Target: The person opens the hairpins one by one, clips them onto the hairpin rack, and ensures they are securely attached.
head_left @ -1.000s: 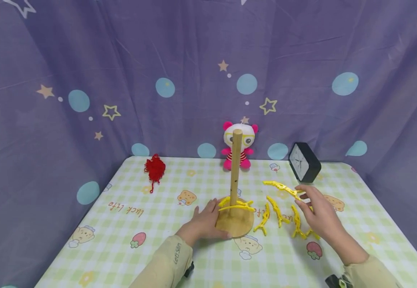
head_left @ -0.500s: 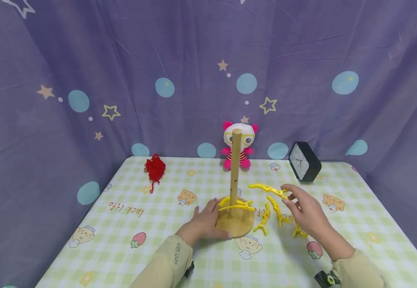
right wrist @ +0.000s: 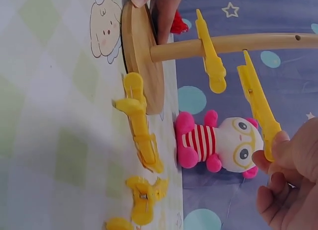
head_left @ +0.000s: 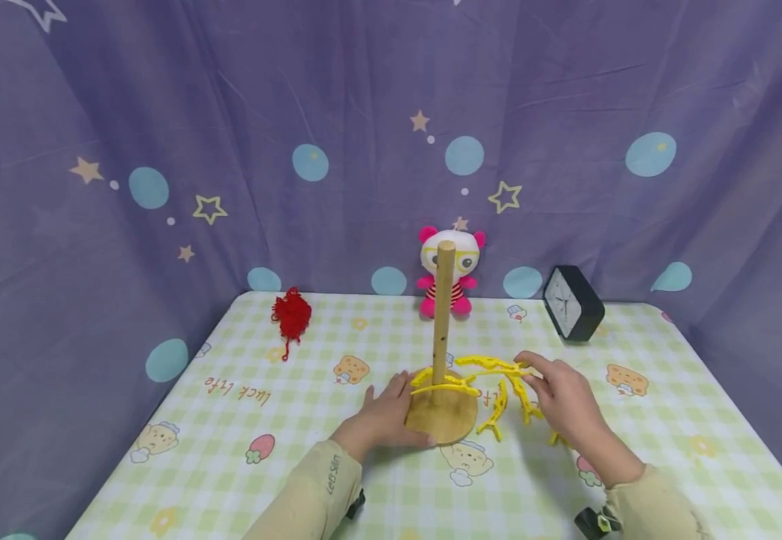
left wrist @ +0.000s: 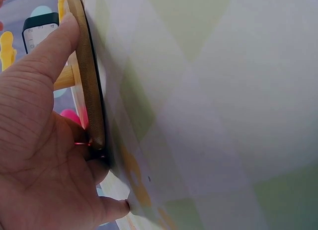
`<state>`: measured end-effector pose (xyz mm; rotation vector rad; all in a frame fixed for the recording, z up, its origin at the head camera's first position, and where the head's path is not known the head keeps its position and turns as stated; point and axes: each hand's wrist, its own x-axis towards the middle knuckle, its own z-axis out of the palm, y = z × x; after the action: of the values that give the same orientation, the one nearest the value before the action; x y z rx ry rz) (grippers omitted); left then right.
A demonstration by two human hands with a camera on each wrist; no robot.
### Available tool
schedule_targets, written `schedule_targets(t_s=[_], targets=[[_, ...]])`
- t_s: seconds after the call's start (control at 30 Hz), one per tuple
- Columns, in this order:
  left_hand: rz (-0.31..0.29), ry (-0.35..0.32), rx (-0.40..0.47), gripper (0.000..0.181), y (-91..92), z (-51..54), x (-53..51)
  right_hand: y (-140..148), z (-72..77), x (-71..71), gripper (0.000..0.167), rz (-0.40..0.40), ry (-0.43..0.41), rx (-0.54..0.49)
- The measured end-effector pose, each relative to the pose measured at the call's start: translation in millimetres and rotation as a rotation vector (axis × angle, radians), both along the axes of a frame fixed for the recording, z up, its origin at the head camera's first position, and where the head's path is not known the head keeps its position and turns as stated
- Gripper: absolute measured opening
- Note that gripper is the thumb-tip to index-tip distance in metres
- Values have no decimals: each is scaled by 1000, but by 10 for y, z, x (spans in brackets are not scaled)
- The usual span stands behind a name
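Observation:
My left hand (head_left: 387, 416) grips the round base of a wooden stand (head_left: 442, 322), thumb at its near rim and fingers round its left side. The stand's post is upright. Low on the post, a yellow spring clip (head_left: 457, 385) is clamped; the right wrist view shows this attached clip (right wrist: 211, 56) crossing the post. My right hand (head_left: 566, 394) pinches another yellow spring clip (right wrist: 261, 101) by its handle end. Its two arms are spread apart and its tips reach toward the post. Loose yellow clips (head_left: 497, 411) lie on the table right of the base, partly under my right hand.
A pink-and-white plush panda (head_left: 449, 274) sits behind the post. At the back right stands a black clock (head_left: 573, 304); a tangle of red yarn (head_left: 292, 315) lies at the back left. The checked tablecloth (head_left: 310, 487) ends at a purple curtain (head_left: 364, 217).
My right hand has carried its clip leftward, closer to the post, and the clip's arms have spread. My left hand has stayed on the base.

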<state>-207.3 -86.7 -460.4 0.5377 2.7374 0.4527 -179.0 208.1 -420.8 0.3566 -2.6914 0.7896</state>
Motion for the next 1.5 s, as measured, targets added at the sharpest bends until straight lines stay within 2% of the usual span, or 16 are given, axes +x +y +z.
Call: schedule_targets(t_s=[0.33,0.73,1.03,1.23,1.5], targets=[[0,-6,2,109,1,2,-7,-166,-72,-65,25,16,47,-92],[3,-11,11,110,0,16,-11,-389,-148,-126,25,62,135,-58],[5,-11,16,112,-2,15,1,-527,-193,-175,26,55,110,-51],[-3,-2,5,113,1,0,3,-623,-183,-182,27,52,62,-17],[-6,6,0,111,7,1,-10,-657,-201,-172,27,72,58,-19]])
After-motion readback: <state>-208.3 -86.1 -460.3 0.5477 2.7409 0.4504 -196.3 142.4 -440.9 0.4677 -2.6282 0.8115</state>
